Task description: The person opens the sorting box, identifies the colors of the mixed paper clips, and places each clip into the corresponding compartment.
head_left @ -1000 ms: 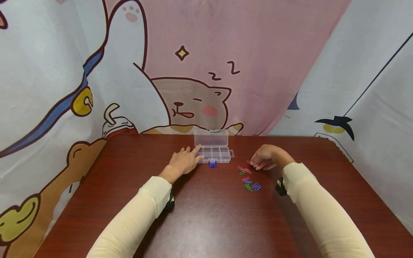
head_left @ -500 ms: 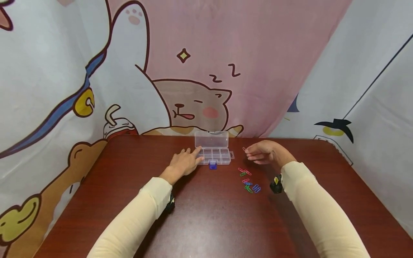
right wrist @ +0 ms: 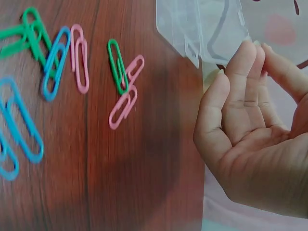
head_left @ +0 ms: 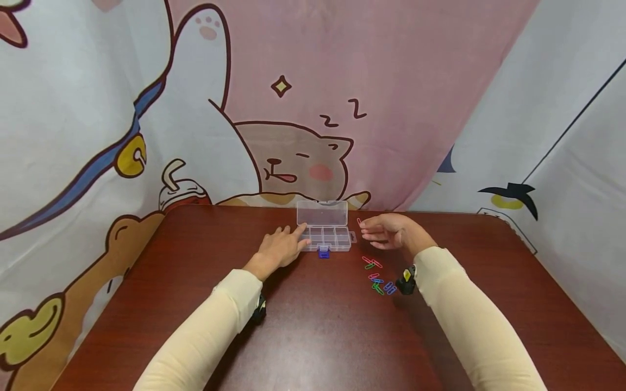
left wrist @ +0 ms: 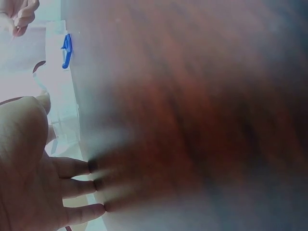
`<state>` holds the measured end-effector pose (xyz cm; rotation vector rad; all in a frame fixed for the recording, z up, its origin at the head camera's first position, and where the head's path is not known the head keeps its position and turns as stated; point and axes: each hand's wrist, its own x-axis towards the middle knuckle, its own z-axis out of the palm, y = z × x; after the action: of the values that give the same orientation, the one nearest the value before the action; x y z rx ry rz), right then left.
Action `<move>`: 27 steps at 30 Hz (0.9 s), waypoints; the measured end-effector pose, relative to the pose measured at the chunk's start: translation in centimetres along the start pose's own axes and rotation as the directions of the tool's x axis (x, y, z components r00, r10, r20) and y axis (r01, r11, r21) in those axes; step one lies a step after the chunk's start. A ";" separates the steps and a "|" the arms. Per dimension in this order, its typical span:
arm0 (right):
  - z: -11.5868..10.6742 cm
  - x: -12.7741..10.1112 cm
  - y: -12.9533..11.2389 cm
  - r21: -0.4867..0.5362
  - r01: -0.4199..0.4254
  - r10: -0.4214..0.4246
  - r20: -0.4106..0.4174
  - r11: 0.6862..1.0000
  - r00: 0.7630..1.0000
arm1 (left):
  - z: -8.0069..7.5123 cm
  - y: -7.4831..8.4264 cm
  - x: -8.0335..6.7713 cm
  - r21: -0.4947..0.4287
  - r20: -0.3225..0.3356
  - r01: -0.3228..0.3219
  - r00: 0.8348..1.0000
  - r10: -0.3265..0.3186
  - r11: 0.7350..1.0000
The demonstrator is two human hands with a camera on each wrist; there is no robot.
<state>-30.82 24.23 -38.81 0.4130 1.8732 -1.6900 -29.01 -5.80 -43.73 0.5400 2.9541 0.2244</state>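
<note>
A clear plastic compartment box point(head_left: 336, 239) stands on the table with its lid point(head_left: 323, 213) raised and a blue latch point(head_left: 324, 253) at its front. My left hand point(head_left: 280, 247) rests at the box's left end, thumb and index finger touching it; the other fingers reach straight to the table in the left wrist view. To the right of the box, my right hand point(head_left: 388, 232) pinches a pink paper clip point(head_left: 359, 221) above the table. In the right wrist view, the fingertips hide that clip. Loose pink, green and blue paper clips point(head_left: 373, 263) lie nearer me.
A second cluster of blue, green and pink paper clips point(head_left: 390, 288) lies just in front of the first. The brown table point(head_left: 313, 326) ends at a printed cloth backdrop point(head_left: 411, 108) right behind the box lid.
My right hand has lifted the pink paper clip off the table and carried it left, close to the box's right side. The left hand has stayed in place on the box.
</note>
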 end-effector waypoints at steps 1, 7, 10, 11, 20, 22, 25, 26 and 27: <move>0.3 0.1 0.0 -0.001 -0.001 0.001 0.002 1.000 1.000 | 0.0 0.0 0.0 0.000 0.001 0.001 1.000 -0.001 1.000; 1.7 0.5 -0.2 -0.048 0.002 0.000 0.030 0.999 1.000 | 0.3 0.0 0.1 0.004 0.000 -0.004 1.000 0.004 1.000; 2.2 0.5 -0.3 -0.090 0.014 -0.011 0.034 0.996 0.999 | 0.4 0.0 0.2 0.007 -0.010 -0.008 1.000 0.008 1.000; 2.4 0.5 -0.4 -0.105 0.018 -0.015 0.034 0.994 0.999 | 0.4 0.0 0.2 0.009 -0.014 -0.009 1.000 0.009 1.000; 2.8 0.6 -0.5 -0.170 0.039 -0.034 0.030 0.985 0.999 | 0.3 -0.1 0.2 0.002 -0.015 -0.003 1.000 0.003 1.000; 2.8 0.5 -0.6 -0.170 0.039 -0.035 0.025 0.985 0.999 | 0.3 -0.1 0.1 0.005 -0.015 -0.004 1.000 0.004 1.000; 2.7 0.5 -0.6 -0.161 0.036 -0.036 0.006 0.986 0.999 | 0.2 -0.1 0.1 0.007 -0.013 -0.003 1.000 0.004 1.000; 2.6 0.5 -0.7 -0.160 0.037 -0.037 0.005 0.986 0.999 | 0.2 -0.1 0.1 0.007 -0.013 -0.003 1.000 0.003 1.000; 2.6 0.5 -0.6 -0.159 0.039 -0.038 0.008 0.987 0.999 | 0.2 -0.1 0.1 0.006 -0.012 -0.002 1.000 0.002 1.000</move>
<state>-31.03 21.55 -38.67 0.3101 2.0069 -1.5497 -29.07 -5.81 -43.94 0.5448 2.9668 0.2204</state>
